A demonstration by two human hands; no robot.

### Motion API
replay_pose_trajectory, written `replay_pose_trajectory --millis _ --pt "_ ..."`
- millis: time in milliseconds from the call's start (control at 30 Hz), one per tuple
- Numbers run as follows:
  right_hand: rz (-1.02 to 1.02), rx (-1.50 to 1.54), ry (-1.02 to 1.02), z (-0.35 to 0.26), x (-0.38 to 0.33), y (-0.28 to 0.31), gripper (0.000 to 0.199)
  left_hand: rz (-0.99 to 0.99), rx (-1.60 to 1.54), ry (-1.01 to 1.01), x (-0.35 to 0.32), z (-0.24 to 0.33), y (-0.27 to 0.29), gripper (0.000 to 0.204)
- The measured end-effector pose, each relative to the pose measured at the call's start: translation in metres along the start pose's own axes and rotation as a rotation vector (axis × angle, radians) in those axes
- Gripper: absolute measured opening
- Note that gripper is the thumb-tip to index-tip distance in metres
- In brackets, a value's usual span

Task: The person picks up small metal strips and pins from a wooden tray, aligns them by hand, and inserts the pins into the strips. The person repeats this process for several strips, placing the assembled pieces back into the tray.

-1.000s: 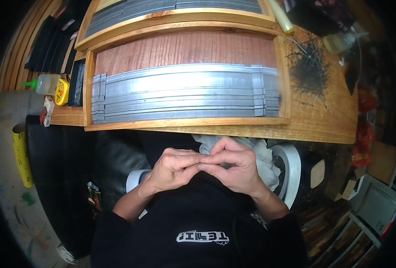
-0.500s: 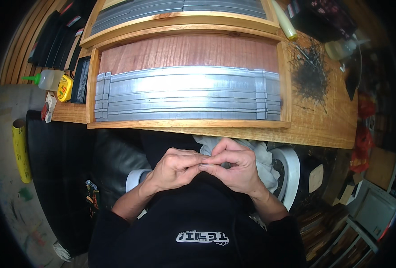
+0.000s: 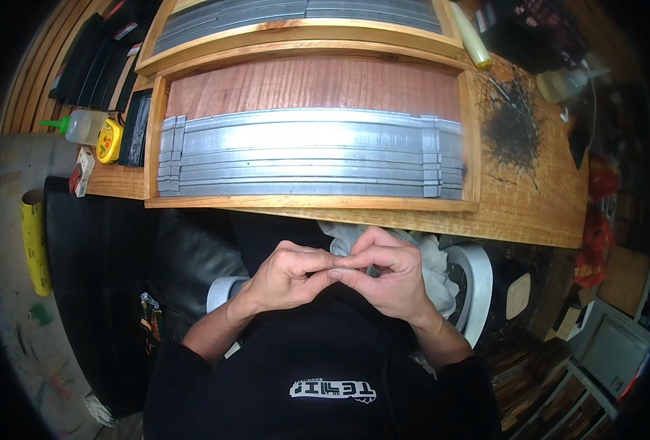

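Note:
Over my lap, just below the table's front edge, my left hand [image 3: 292, 275] and my right hand [image 3: 387, 273] meet fingertip to fingertip. Both are closed in a pinch. A thin sliver seems to lie between the fingertips, but the fingers cover most of it and its kind does not show. Beyond the hands sits a shallow wooden frame tray [image 3: 310, 203], with flat silvery metal strips [image 3: 295, 139] laid in rows across its nearer part. Its reddish wooden bottom [image 3: 310, 86] is bare at the far side.
Behind stands a second tray [image 3: 295, 37] of grey strips. Left on the table [image 3: 537, 216] are a yellow tape measure [image 3: 109, 141] and a green-tipped bottle [image 3: 85, 127]. A heap of thin dark pieces [image 3: 514, 128] and another squeeze bottle [image 3: 559, 86] lie right. A white chair arm [image 3: 473, 293] flanks my right arm.
The view has shifted slightly. My hands stay together in the same pinch, with the fingertips only slightly moved.

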State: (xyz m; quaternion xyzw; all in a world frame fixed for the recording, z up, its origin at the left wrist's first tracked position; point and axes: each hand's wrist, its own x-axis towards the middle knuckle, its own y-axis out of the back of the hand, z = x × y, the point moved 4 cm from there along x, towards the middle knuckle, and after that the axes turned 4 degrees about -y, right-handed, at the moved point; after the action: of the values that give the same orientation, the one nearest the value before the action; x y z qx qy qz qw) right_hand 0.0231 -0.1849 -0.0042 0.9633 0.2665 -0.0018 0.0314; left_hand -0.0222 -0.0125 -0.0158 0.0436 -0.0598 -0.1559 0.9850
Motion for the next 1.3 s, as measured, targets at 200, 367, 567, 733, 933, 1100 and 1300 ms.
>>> replay_pose_trajectory --millis 200,367,567,733,933,1100,1300 --pt "0.007 -0.012 0.000 -0.002 0.000 0.000 0.014 0.012 -0.022 0.002 0.000 -0.001 -0.001 0.020" --pt "0.006 -0.006 -0.005 -0.003 0.000 0.000 0.014 0.000 -0.021 0.014 0.000 -0.001 0.000 0.019" --pt "-0.004 -0.056 0.028 -0.008 0.001 0.000 0.015 0.020 -0.005 -0.017 0.000 -0.001 0.000 0.020" --pt "0.005 -0.100 0.054 -0.017 0.001 0.003 0.018 0.056 -0.030 -0.014 0.000 -0.002 0.000 0.021" --pt "0.018 -0.111 0.091 -0.018 0.002 0.004 0.017 0.057 -0.012 -0.015 0.000 0.001 0.001 0.021" --pt "0.019 -0.089 0.077 -0.016 0.002 0.003 0.016 0.049 -0.027 0.002 0.001 0.002 0.002 0.021" --pt "0.008 -0.096 0.084 -0.015 0.002 0.004 0.016 0.055 -0.033 -0.013 0.001 0.003 0.001 0.021"
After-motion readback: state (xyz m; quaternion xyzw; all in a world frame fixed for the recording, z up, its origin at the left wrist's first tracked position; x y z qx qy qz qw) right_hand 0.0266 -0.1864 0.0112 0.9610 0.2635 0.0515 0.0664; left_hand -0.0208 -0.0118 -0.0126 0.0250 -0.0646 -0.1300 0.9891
